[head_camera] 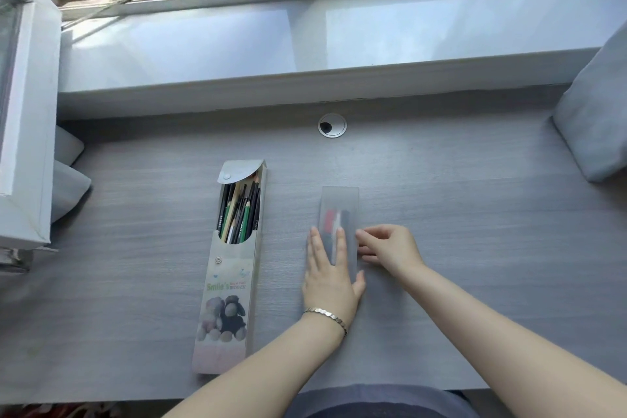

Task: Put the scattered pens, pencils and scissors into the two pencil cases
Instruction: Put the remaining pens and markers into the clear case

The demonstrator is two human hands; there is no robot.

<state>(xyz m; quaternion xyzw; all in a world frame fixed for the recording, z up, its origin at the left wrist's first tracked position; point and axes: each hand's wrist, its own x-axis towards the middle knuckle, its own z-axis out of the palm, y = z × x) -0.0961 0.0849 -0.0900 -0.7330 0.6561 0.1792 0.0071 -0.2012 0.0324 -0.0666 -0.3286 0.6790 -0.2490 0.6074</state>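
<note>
Now, at the centre of a grey wood-grain desk (441, 180) lies a frosted, see-through pencil case (339, 204), a slim box whose long axis runs straight away from the person toward the window. Red, white and dark shapes show dimly through its lid; what they are cannot be told. The left hand (330, 276) lies flat on the near half of this case, palm down, fingers straight and slightly spread, pointing away along its length. It presses rather than grips. A silver bracelet (327, 314) circles that wrist. The right hand (386, 248) sits just beside the case's right long edge, its fingers loosely curled with the tips touching or nearly touching that edge; whether they pinch anything is not clear. Both forearms reach in from the near edge of the desk, the left coming in at a slant.

Well to the left, lying parallel, is the second case, a printed pencil case (230, 282) with cartoon sheep on its front. Its snap flap stands open at the far end, and a bundle of pencils (239, 214) in black, green and cream fills the opening.

No loose pens, pencils or scissors show on the desk, so the sorting looks nearly done; closing the frosted case seems to be the step in hand. A round cable grommet (332, 125) sits beyond, below the windowsill (305, 37).
</note>
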